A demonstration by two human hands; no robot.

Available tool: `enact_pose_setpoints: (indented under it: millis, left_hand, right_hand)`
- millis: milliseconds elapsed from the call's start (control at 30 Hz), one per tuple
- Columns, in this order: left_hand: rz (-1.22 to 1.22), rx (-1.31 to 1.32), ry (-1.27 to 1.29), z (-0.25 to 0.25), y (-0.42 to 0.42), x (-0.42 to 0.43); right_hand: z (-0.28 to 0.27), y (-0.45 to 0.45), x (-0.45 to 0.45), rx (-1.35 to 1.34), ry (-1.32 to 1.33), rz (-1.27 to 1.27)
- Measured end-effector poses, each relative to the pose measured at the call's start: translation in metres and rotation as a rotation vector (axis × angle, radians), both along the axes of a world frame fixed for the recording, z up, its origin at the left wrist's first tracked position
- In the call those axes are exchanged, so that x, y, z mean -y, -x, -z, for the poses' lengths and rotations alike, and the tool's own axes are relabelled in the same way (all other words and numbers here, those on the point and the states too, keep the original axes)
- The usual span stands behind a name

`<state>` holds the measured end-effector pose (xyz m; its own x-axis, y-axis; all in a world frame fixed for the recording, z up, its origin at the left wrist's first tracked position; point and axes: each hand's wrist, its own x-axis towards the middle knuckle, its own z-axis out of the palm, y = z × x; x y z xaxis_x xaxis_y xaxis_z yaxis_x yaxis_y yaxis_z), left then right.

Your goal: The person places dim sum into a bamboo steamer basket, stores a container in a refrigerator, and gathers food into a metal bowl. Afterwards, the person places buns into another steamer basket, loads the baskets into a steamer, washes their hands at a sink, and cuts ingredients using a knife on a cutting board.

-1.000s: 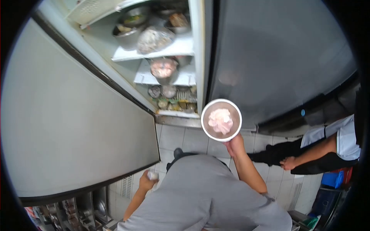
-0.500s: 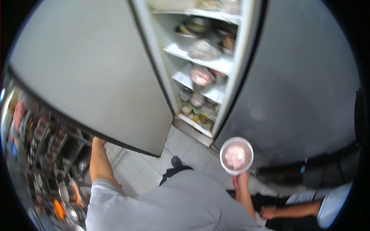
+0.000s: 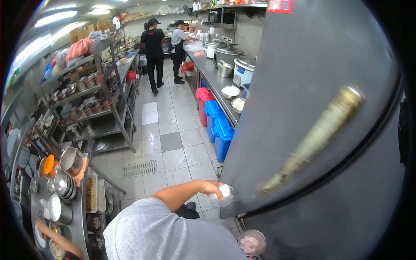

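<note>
Grey door (image 3: 286, 86) borders open floor (image 3: 184, 151); left fingers (image 3: 216, 190) grip clear plastic (image 3: 225, 196), right grip unclear.

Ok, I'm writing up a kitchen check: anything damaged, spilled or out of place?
One floor tile, left of the blue bins, is dark grey among pale tiles, so it looks mismatched. The handle on the grey door looks yellowed and stained. No spill stands out.

Your left hand (image 3: 212, 189): gripping a clear plastic packet (image 3: 224, 198), white contents, beside the grey door (image 3: 281, 86).
Your right hand (image 3: 250, 258): mostly cut off, beneath a bowl (image 3: 260, 236) of pale pink pieces.
Table (image 3: 218, 85): cookers (image 3: 229, 53) ahead of you.
Bins (image 3: 223, 135): blue and red, below it.
</note>
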<state>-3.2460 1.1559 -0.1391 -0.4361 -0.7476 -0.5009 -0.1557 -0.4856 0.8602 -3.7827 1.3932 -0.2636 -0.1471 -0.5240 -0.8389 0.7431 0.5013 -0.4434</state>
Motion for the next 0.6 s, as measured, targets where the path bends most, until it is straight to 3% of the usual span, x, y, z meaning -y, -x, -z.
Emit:
enact_pose_setpoints:
  millis: [67,167,233,300,367,500,600]
  left_hand:
    - [0.001,-0.059,0.053,0.018,-0.027,0.015]
    - [-0.016,0.251,0.145,0.022,-0.101,0.010]
    - [-0.035,0.428,0.169,0.109,-0.167,0.007]
    - [-0.048,0.847,0.190,0.200,-0.233,-0.016]
    - [0.203,0.909,-0.038,0.236,-0.289,-0.045]
    - [0.112,0.886,-0.448,0.264,-0.379,-0.138]
    - [0.048,0.854,-0.646,0.260,-0.437,-0.189]
  right_hand:
    - [-0.006,-0.038,0.033,0.015,0.029,0.004]
    - [-0.012,-0.101,0.078,0.041,0.097,0.048]
    - [-0.012,-0.141,0.111,0.032,0.107,0.018]
    - [-0.014,-0.191,0.146,0.015,0.120,-0.007]
    - [-0.019,-0.247,0.182,0.015,0.138,-0.027]
    - [-0.024,-0.357,0.256,0.085,0.209,-0.072]
    - [-0.062,-0.441,0.295,0.106,0.343,-0.139]
